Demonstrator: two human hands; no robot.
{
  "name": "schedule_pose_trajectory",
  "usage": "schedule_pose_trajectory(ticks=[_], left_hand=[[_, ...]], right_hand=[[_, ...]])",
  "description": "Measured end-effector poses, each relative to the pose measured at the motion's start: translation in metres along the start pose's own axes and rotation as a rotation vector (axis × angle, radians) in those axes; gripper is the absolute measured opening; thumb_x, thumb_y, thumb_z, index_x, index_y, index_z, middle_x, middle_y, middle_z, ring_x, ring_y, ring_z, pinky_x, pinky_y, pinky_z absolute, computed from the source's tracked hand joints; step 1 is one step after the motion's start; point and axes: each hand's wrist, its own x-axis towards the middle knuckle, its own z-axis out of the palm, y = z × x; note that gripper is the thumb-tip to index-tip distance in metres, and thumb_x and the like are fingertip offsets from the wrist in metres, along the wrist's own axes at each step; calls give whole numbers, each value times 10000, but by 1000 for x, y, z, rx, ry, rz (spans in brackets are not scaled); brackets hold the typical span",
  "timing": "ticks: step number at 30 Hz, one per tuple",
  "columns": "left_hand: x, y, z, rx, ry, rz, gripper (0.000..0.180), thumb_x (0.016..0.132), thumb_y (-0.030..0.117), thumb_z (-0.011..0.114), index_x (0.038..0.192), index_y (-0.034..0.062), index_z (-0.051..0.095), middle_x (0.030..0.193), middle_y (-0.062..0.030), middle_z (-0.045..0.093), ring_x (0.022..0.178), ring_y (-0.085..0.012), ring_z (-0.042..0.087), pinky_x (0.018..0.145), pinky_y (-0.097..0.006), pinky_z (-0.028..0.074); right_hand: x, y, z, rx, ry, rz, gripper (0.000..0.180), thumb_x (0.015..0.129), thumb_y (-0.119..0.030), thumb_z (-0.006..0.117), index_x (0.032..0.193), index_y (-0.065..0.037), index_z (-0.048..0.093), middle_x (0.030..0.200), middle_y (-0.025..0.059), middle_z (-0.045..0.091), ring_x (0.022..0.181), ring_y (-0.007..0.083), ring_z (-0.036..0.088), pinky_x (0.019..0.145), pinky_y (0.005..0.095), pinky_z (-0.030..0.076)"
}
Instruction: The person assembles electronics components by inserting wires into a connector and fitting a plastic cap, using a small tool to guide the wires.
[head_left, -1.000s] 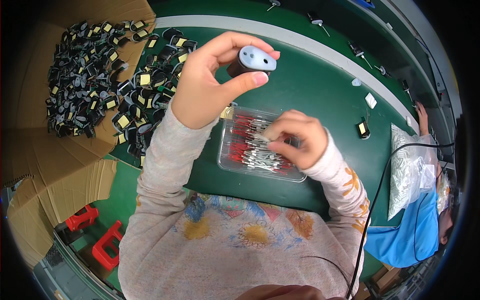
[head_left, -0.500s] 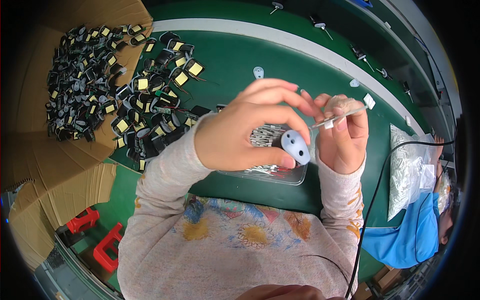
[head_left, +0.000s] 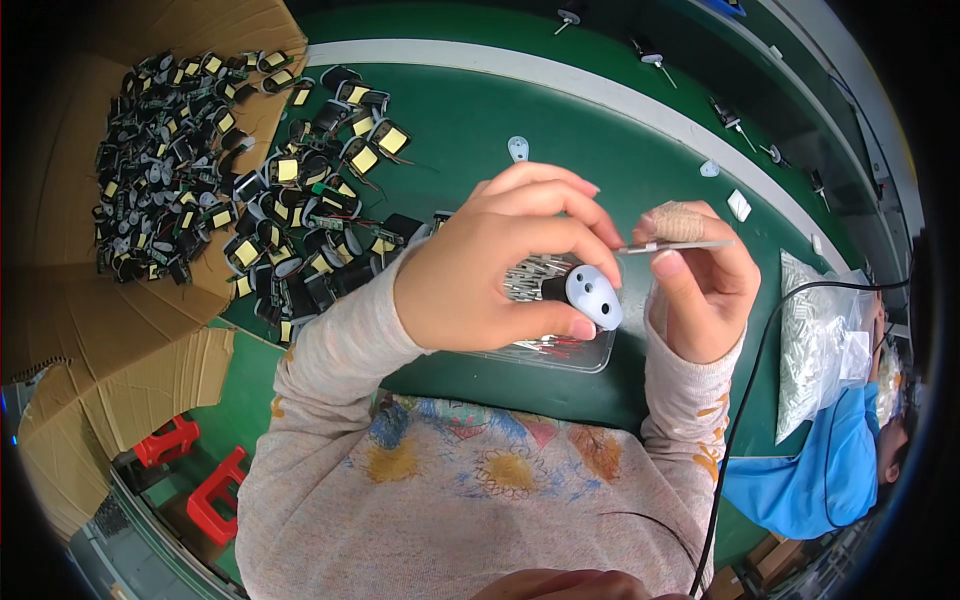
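My left hand pinches a small black housing with a pale grey-blue oval face pierced by holes; the thumb and fingers close around it. My right hand grips a thin metal rod between thumb and index finger, and a tan wrap covers part of the index finger. The rod points left, its tip close to my left fingertips; whether it touches them I cannot tell. Beneath my left hand, partly hidden, a clear plastic tray holds many metal rods with red and white wires.
A cardboard box spills black housings with yellow pads across the left. Ahead lie a loose oval plate and a white block. Assembled pieces rest beyond a white rail. A bag of white parts, black cable and blue-clothed person are right.
My right hand has shifted slightly right and down, and the rod has turned nearly level. The white block behind it now shows fully. My left hand still holds the housing, its oval face slightly turned.
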Motion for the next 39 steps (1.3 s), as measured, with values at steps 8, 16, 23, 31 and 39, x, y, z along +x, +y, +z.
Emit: schedule_pose_trajectory(ticks=[8, 16, 23, 31, 39], left_hand=[[0, -8, -5, -617, -185, -196, 371, 615, 209, 808, 903, 15, 677, 983, -98, 592, 1029, -237, 506, 904, -341, 380], [-5, 2, -2, -626, -78, -160, 377, 579, 173, 814, 886, 3, 678, 944, -95, 586, 979, -240, 513, 863, -322, 392], [-5, 11, 7, -244, 129, -141, 335, 602, 79, 788, 908, 27, 662, 938, -98, 670, 932, -222, 630, 880, -346, 424], [-6, 12, 11, 78, 202, -20, 337, 627, 82, 785, 937, 55, 656, 909, -58, 699, 788, -160, 672, 868, -353, 422], [-7, 13, 12, 218, 242, 42, 322, 625, 84, 784, 920, 50, 659, 898, -52, 701, 748, -131, 663, 817, -356, 413]], right_hand=[[5, 1, -3, -194, -131, -176, 113, 738, 25, 649, 844, 29, 608, 836, 129, 639, 789, 230, 601, 713, 325, 481], [-1, -6, -6, -62, 73, -239, 128, 764, 1, 639, 849, 24, 545, 743, 130, 600, 703, 232, 579, 619, 319, 481], [-8, -14, -7, -104, 258, -335, 225, 765, -92, 671, 897, -7, 510, 725, 147, 576, 679, 219, 549, 563, 311, 473], [-16, -31, -8, -520, 6, -530, 166, 588, -20, 752, 703, 10, 636, 780, 117, 657, 719, 253, 611, 588, 283, 495], [-17, -42, 0, -686, -22, -518, 259, 498, 10, 763, 735, 12, 658, 759, 104, 655, 700, 250, 620, 572, 263, 507]])
